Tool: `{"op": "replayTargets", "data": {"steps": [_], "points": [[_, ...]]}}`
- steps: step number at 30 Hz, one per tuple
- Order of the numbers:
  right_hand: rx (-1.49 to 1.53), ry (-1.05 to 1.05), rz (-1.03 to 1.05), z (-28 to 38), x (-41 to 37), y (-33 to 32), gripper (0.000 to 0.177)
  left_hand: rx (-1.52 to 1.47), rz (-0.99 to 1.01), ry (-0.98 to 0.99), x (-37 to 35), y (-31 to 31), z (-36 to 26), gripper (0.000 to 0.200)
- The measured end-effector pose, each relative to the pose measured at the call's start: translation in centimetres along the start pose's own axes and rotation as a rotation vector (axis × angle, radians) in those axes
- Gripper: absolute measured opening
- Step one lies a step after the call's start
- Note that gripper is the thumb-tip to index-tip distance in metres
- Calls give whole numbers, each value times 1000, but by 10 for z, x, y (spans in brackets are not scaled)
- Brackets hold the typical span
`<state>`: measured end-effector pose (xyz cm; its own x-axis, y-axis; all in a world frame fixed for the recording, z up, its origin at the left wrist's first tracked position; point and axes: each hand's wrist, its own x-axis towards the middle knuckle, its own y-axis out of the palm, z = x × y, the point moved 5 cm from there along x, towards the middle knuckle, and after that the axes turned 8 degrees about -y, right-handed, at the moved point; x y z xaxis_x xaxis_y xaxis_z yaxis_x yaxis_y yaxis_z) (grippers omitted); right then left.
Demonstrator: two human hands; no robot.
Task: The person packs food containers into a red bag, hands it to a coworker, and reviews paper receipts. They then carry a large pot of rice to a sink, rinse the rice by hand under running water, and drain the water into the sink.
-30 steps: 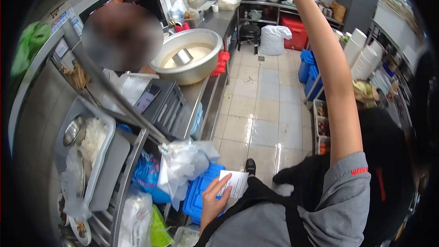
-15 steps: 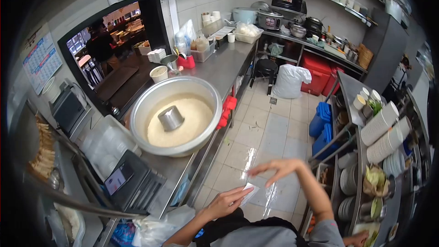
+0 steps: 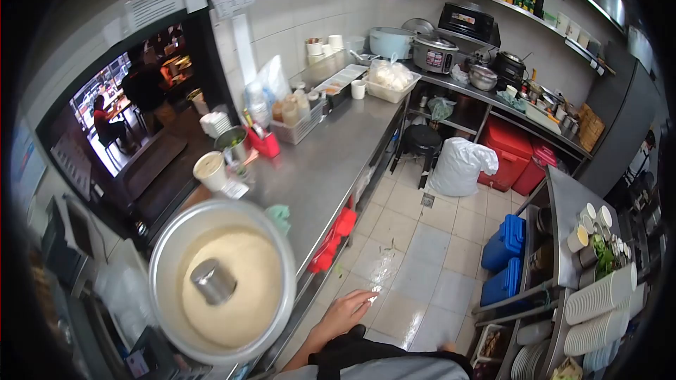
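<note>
My left hand (image 3: 343, 315) is in front of my body, over the tiled floor. Its fingers are closed on a small white paper (image 3: 374, 297), mostly hidden by the hand. Of my right hand (image 3: 448, 347) only a small blurred patch shows by my dark apron (image 3: 387, 359); its fingers cannot be made out. To the left, on the steel counter, stands a large metal pot (image 3: 283, 309) with pale cream-coloured contents (image 3: 243, 274). A metal cylinder (image 3: 213, 281) sits in those contents. Neither hand touches the pot.
Along the steel counter (image 3: 310, 162) are a white tub (image 3: 210, 169), a red holder (image 3: 264, 142) and a basket of bottles (image 3: 299, 123). Red cloths (image 3: 332, 239) hang at its edge. A white sack (image 3: 461, 167) and blue bins (image 3: 503, 243) stand on the floor; stacked bowls (image 3: 598, 295) are right.
My view has shifted, so the pot appears lower and further left. My right hand, earlier raised and spread near the paper, has dropped low beside my body. The left still holds the paper.
</note>
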<state>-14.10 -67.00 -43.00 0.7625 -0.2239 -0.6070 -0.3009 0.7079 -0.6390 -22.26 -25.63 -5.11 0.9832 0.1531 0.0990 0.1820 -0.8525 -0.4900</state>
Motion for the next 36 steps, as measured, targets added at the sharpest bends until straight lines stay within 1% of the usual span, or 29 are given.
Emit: {"op": "replayTargets", "data": {"steps": [1,2,3,5,7,9,10,11,12,13,14,15,16,17,19,20,21,22,23,25,27,28,31,32,33,34,36], "points": [[2,114,8,-22,0,-23,15,4,5,-3,35,2,-4,23],[-31,178,16,-36,0,-44,15,10,22,41,69,6,-10,23],[-89,221,27,-44,0,-66,16,12,42,82,102,13,-16,23],[-280,238,77,-46,4,-105,16,23,102,158,164,33,-24,22],[-572,189,173,-43,6,-140,17,46,209,240,220,63,-25,22],[-910,62,286,-35,13,-164,18,68,275,249,268,90,-29,22],[-1000,15,302,-29,20,-171,19,77,335,275,296,106,-35,22],[-1025,-8,285,-22,33,-176,19,66,354,277,322,122,-42,23],[-870,48,193,-17,54,-181,20,57,374,284,344,136,-49,23],[-386,154,30,-10,94,-178,14,52,383,285,367,150,-55,23],[512,175,-279,0,132,-177,9,22,428,293,387,166,-59,26],[988,137,-518,10,166,-176,7,-6,452,300,410,181,-62,28],[850,108,-347,47,222,-181,16,-25,463,304,435,194,-66,31],[577,-65,-330,103,275,-186,16,-40,450,235,462,203,-69,34],[554,-242,-36,274,299,-227,15,-74,419,69,502,217,-73,41],[648,-401,96,327,336,-220,17,-78,430,28,524,223,-74,50],[853,-540,257,406,317,-243,19,-89,404,17,545,228,-75,51],[873,-611,353,466,313,-259,22,-99,374,9,566,234,-76,52],[887,-640,349,515,309,-276,21,-109,343,4,590,242,-75,54],[931,-880,567,586,307,-311,21,-455,394,-87,644,269,-70,54],[889,-927,571,620,320,-345,22,-788,472,-191,703,295,-72,54],[865,-951,566,635,331,-363,22,-866,509,-223,736,306,-89,50],[856,-972,502,643,376,-417,24,-691,515,2,849,343,-127,49],[874,-994,464,641,383,-445,25,-602,530,75,891,357,-141,50],[894,-963,345,627,403,-464,24,-517,542,143,931,370,-160,50],[907,-926,230,610,422,-485,24,-512,578,197,963,383,-188,52],[1014,-736,-37,567,444,-529,21,-528,660,338,1026,416,-240,56]]}}
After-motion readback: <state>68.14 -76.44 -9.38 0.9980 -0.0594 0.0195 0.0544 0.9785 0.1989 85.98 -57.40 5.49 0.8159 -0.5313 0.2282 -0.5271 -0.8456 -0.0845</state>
